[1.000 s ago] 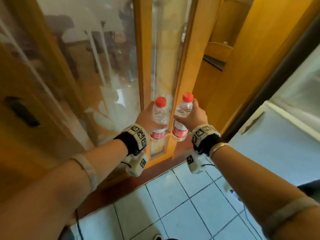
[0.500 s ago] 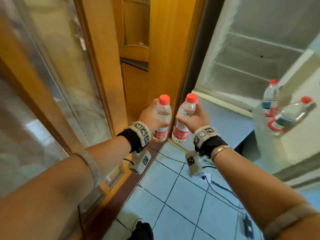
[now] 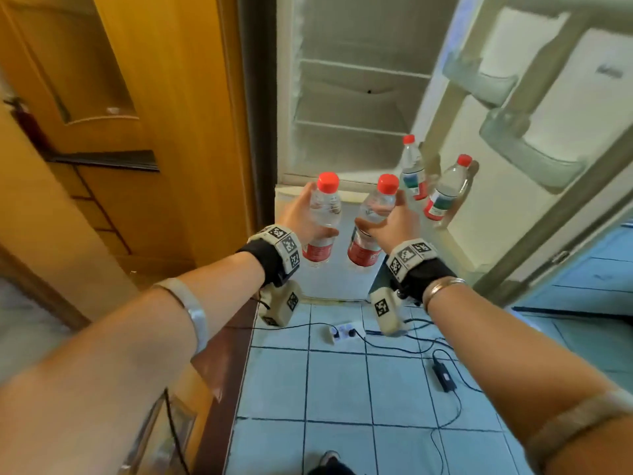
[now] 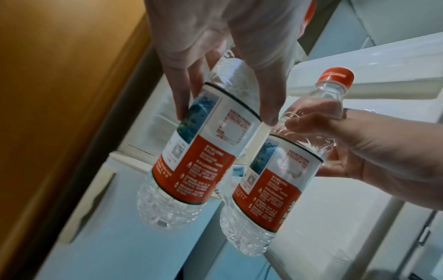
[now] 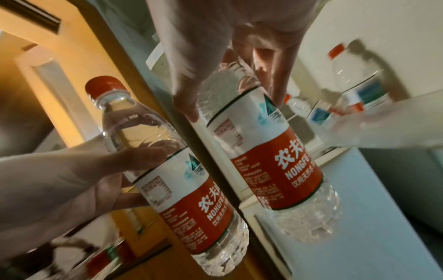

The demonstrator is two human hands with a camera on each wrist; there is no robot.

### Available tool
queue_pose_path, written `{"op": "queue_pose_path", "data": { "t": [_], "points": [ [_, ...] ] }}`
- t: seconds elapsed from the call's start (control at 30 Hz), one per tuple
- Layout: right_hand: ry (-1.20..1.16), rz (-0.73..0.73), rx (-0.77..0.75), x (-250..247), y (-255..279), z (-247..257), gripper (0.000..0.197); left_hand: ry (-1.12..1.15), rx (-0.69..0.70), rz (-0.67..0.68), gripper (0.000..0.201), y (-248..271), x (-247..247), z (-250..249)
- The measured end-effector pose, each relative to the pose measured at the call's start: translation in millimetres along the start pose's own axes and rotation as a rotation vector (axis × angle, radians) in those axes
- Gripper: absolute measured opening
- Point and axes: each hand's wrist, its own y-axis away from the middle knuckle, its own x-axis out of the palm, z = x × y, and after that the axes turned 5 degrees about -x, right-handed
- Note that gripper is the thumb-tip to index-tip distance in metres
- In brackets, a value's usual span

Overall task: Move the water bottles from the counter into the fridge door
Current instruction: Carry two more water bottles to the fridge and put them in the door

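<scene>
Both hands hold a water bottle each: the left hand [image 3: 301, 217] has its grip wrapped round the clear upper part of the left bottle [image 3: 322, 221], thumb on the near side, and the right hand [image 3: 394, 224] has its grip round the shoulder of the right bottle [image 3: 368, 228] in the same way. Each bottle is red-capped with a red and white label, stands nearly upright, and the two hang side by side, close but apart, above the blue tiled floor [image 3: 342, 382] in front of the open fridge [image 3: 356, 97]. Two more red-capped bottles [image 3: 412, 169] stand in the lower shelf of the fridge door [image 3: 565, 108], just to the right of the right hand. White cables and a power strip [image 3: 340, 332] lie on the floor below.
</scene>
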Motion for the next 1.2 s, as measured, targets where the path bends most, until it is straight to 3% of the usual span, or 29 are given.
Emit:
{"op": "queue_pose_path", "data": {
  "t": [0.13,0.33,0.5,0.73,0.93,1.0,1.13,1.2],
  "points": [
    [-0.014,-0.106,0.073,-25.8,-9.9,-19.0,0.061,0.059,0.045,0.068,0.102,-31.3,31.7,-20.5],
    [-0.008,-0.221,0.163,-59.3,-27.6,-47.1,0.052,0.005,0.140,0.138,0.086,-65.2,74.5,-61.4],
    [-0.040,-0.289,0.211,-82.7,-48.6,-73.9,0.053,0.018,0.183,0.177,0.097,-93.8,109.0,-98.6],
    [-0.070,-0.364,0.248,-103.9,-77.8,-106.7,0.056,0.063,0.227,0.180,0.095,-130.1,148.6,-145.8],
    [-0.035,-0.384,0.329,-109.2,-101.1,-123.6,0.036,0.113,0.204,0.210,0.097,-161.4,175.4,-167.5],
    [-0.049,-0.376,0.392,-102.2,-111.4,-132.1,0.042,0.108,0.203,0.234,0.094,-172.8,184.8,-167.6],
    [-0.107,-0.445,0.468,-79.9,-140.8,-174.8,0.073,0.152,0.172,0.269,0.098,-194.1,201.2,-158.9],
    [-0.070,-0.410,0.512,-80.7,-144.2,-169.8,0.071,0.159,0.129,0.291,0.098,-205.5,210.3,-151.9]
  ]
}}
